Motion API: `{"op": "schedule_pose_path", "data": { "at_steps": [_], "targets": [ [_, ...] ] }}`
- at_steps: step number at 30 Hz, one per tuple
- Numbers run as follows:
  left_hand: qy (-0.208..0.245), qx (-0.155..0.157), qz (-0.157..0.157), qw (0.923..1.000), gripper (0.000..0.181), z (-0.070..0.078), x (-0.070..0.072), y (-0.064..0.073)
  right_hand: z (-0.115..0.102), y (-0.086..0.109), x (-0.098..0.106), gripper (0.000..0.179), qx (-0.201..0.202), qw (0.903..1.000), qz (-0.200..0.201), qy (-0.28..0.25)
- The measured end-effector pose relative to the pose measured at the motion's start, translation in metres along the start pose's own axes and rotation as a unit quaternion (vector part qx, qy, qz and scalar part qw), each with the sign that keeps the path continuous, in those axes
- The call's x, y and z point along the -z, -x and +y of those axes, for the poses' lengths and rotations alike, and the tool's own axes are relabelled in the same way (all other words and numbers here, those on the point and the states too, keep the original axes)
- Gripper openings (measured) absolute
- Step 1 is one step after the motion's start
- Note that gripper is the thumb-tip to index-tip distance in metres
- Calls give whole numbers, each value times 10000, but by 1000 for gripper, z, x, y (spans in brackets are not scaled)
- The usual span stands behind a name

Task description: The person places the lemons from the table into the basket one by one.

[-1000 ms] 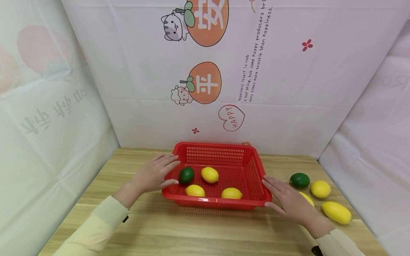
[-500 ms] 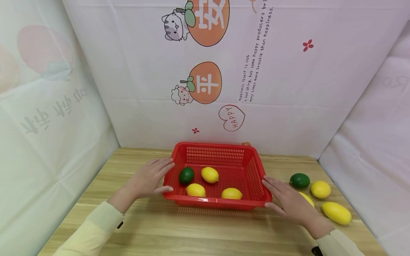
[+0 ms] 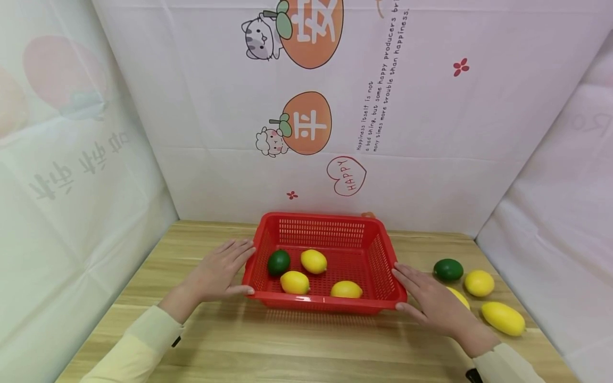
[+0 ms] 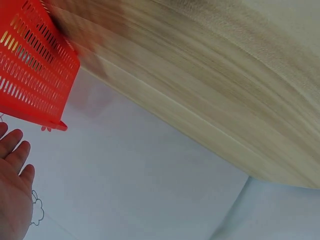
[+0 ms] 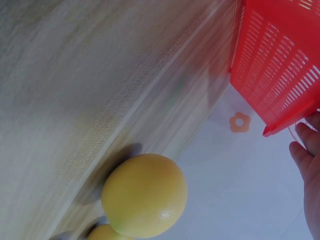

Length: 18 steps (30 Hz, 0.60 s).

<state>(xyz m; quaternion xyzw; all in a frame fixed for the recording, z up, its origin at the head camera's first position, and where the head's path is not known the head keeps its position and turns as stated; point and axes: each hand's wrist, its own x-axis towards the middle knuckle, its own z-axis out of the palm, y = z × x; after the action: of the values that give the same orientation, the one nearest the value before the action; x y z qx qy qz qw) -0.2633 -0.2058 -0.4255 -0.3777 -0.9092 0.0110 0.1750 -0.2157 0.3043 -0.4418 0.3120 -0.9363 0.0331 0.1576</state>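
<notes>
Sitting straight-fingered at the basket's edges (image 3: pixel 318 302), left hand (image 3: pixel 215 272) and right hand (image 3: pixel 433 303) have bench (image 3: pixel 306 351) in front, lemons (image 3: pixel 480 283) beside the right.

This is a small screened-off booth: a back sheet (image 3: pixel 416 175), left sheet (image 3: pixel 72 239) and right sheet (image 3: pixel 565 213), all white and creased, close in a wood-grain worktop (image 3: pixel 287 351). The back one bears a printed cartoon cat (image 3: pixel 258 41), orange fruits (image 3: pixel 318 106) and a heart (image 3: pixel 347 176) reading HAPPY. Whether home or studio, I cannot tell.

Red basket (image 3: pixel 321 233): open above | right: yellow fruit (image 3: pixel 479 283) blocks | behind: wall (image 3: pixel 215 181), gap apparently narrow
</notes>
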Motion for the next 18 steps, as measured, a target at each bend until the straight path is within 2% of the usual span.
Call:
{"op": "schedule_pose_path", "data": {
  "at_steps": [13, 18],
  "targets": [
    [110, 25, -242, 9996, 90, -1, -5, 5, 1, -1, -1, 71, 69, 10000, 54, -14],
    [196, 23, -234, 9995, 90, -2, -8, 5, 2, 0, -2, 71, 79, 9999, 77, -3]
  ]
}}
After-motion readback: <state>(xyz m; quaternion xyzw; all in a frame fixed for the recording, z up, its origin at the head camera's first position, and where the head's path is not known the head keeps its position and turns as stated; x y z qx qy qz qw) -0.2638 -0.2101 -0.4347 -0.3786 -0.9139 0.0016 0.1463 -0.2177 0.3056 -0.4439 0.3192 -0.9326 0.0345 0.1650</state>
